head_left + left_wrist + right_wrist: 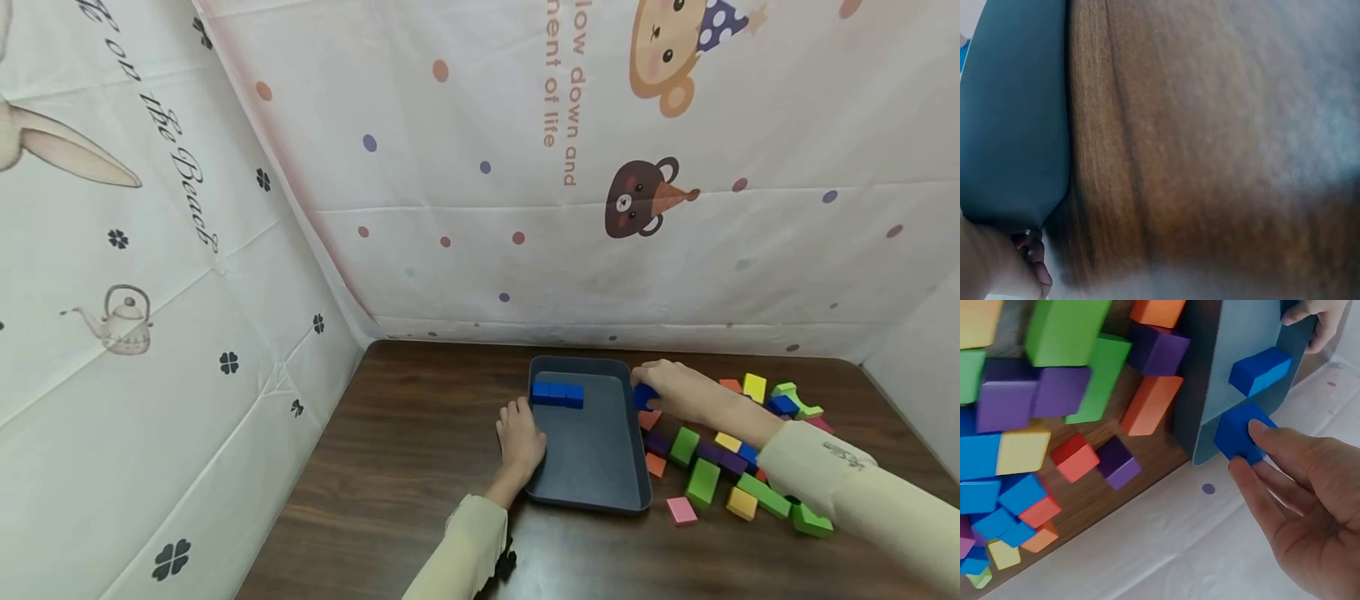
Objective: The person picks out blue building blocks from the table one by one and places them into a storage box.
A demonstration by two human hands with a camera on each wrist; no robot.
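Observation:
My right hand [678, 392] pinches a blue block [1235, 434] between thumb and fingers, just above the right rim of a dark grey tray [588, 471]. In the right wrist view the held block overlaps the tray's wall. Inside the tray, near its far left corner, blue blocks [557, 394] stand side by side in a short row. At the tray's left side, my left hand [519, 437] grips the rim. The left wrist view shows mostly the tray's outer wall [1016, 112], with part of the hand at the bottom left.
Right of the tray lies a loose pile of coloured blocks, among them a green block [703, 483], a pink block [682, 511] and a purple block [1117, 462]. The brown wooden table [397, 467] meets white printed cloth [450, 275] behind and at the left.

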